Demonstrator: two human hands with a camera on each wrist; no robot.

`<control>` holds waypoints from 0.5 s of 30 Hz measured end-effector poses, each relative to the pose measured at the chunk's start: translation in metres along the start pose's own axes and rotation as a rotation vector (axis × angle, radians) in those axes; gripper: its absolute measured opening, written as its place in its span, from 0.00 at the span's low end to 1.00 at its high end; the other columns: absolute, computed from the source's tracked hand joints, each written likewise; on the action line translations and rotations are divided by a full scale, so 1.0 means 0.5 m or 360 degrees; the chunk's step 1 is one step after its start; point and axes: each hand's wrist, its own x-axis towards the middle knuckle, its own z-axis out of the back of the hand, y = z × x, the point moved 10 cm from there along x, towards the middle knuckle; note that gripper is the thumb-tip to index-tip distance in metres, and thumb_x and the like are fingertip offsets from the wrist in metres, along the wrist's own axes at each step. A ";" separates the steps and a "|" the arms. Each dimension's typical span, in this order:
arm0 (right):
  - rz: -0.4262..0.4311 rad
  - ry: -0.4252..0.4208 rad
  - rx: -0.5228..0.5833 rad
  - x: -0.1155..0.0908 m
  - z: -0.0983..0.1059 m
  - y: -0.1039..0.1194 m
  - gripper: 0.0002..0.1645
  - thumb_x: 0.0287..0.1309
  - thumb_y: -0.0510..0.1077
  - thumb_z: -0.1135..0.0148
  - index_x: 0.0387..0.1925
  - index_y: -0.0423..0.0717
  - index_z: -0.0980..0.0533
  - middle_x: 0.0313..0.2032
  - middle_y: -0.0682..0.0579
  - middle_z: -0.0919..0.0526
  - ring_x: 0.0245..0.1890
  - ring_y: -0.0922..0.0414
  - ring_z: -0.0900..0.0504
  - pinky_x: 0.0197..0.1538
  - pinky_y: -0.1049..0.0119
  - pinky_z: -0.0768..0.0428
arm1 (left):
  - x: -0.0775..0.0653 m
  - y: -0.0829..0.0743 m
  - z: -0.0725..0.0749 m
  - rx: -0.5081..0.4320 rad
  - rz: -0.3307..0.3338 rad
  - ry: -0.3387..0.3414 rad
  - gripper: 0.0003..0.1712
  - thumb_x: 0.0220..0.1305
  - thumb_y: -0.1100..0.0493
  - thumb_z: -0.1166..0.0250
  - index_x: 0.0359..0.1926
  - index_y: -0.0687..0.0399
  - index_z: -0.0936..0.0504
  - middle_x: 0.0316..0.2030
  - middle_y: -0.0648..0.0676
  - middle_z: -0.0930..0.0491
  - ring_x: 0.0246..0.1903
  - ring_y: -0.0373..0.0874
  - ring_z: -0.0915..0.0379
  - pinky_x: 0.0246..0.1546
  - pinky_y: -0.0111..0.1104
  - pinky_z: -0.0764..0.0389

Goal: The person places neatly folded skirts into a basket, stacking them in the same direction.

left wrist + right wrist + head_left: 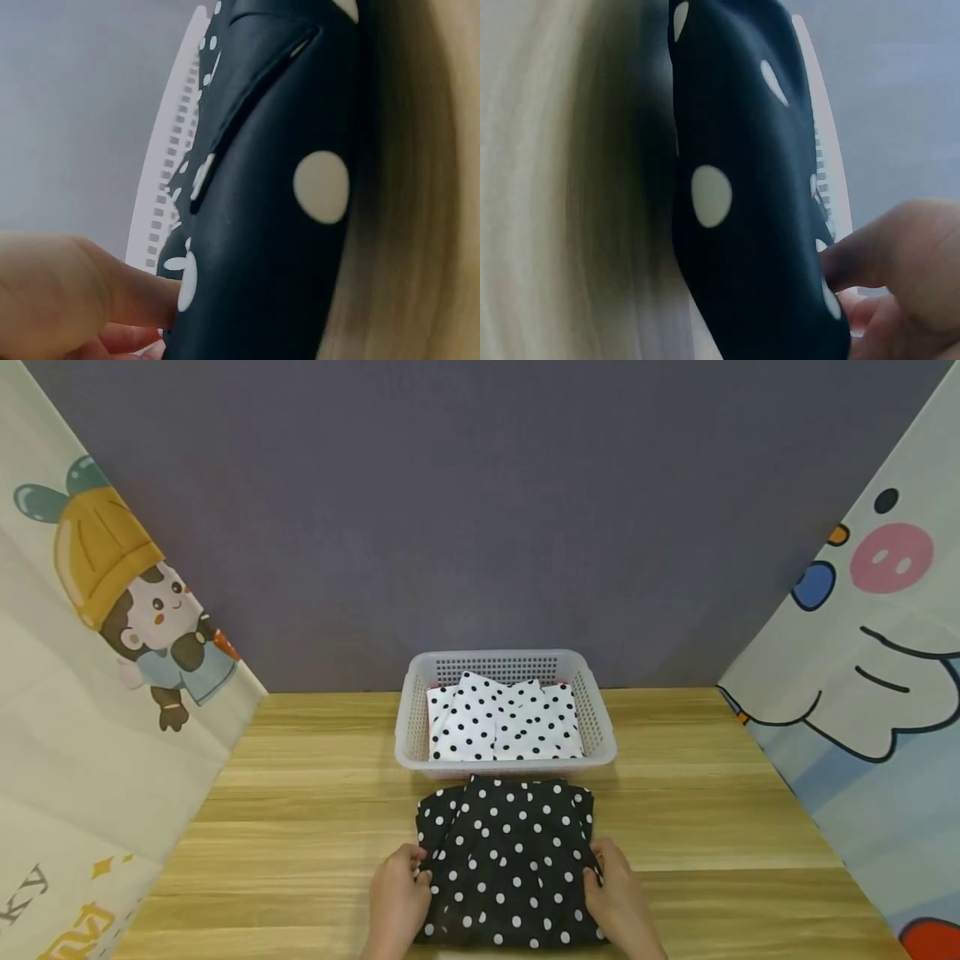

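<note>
A folded black cloth with white polka dots [510, 868] is in front of the basket in the head view. My left hand [401, 893] grips its left side, with the thumb near its upper face. At the opposite side my right hand [618, 893] holds the cloth's edge. In the left wrist view, the left thumb [142, 296] presses on the thick folded edge, and the other fingers are partly hidden. The right thumb [862, 259] does the same in the right wrist view. A dark shadow lies between the cloth and the table in both wrist views.
Just behind the cloth stands a white plastic basket [408, 727] with perforated walls. White cloth with black dots [502, 722] lies folded in it. The wood-grain table [300, 827] meets a dark grey wall at the back, with cartoon-printed sheets at both sides.
</note>
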 end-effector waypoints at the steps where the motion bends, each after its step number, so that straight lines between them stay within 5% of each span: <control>1: -0.0002 -0.0011 0.0012 -0.003 0.003 0.000 0.17 0.52 0.33 0.44 0.46 0.36 0.31 0.36 0.46 0.24 0.32 0.54 0.27 0.33 0.59 0.28 | -0.004 -0.003 0.004 -0.0007 0.0000 -0.0017 0.11 0.42 0.72 0.32 0.31 0.60 0.20 0.27 0.54 0.19 0.27 0.44 0.24 0.30 0.39 0.25; 15: 0.0086 -0.0282 0.0028 -0.038 0.071 0.039 0.17 0.51 0.31 0.43 0.44 0.37 0.31 0.35 0.47 0.25 0.35 0.53 0.26 0.37 0.57 0.27 | -0.054 -0.042 0.059 -0.0042 -0.0057 -0.0290 0.16 0.40 0.74 0.31 0.33 0.57 0.21 0.26 0.49 0.23 0.25 0.40 0.28 0.27 0.33 0.28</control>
